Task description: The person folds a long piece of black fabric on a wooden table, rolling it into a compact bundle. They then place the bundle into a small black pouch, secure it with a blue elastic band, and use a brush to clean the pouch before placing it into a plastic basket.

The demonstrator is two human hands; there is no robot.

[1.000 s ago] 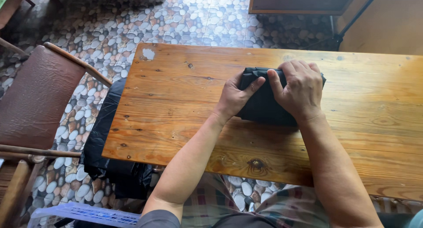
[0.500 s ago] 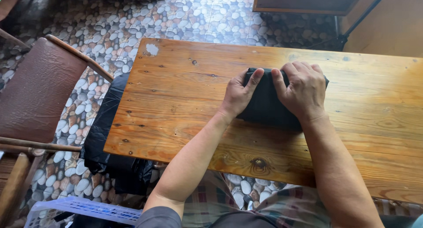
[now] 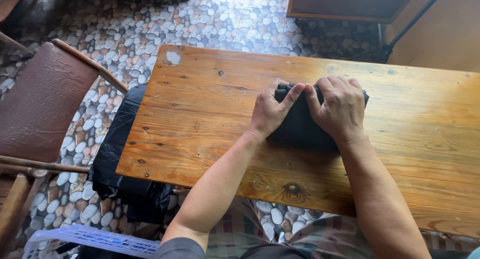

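Observation:
A folded black cloth (image 3: 300, 126) lies on the wooden table (image 3: 200, 114), a little right of its middle. My left hand (image 3: 271, 110) rests on the cloth's left edge, fingers curled over its far corner. My right hand (image 3: 338, 107) lies flat across the cloth's right half, fingers spread toward the far edge. Both hands press the cloth down onto the table; most of its top is hidden under them.
A brown padded chair with wooden arms (image 3: 42, 106) stands at the left. A black plastic bag (image 3: 122, 174) hangs by the table's left edge above a pebble-patterned floor (image 3: 150, 19). A pale blue basket (image 3: 90, 239) sits at bottom left. Dark wooden furniture (image 3: 350, 4) stands beyond the table.
My left index finger has stretched further across the top of the cloth toward the right hand. Both hands otherwise stay pressed on it; the view has shifted slightly.

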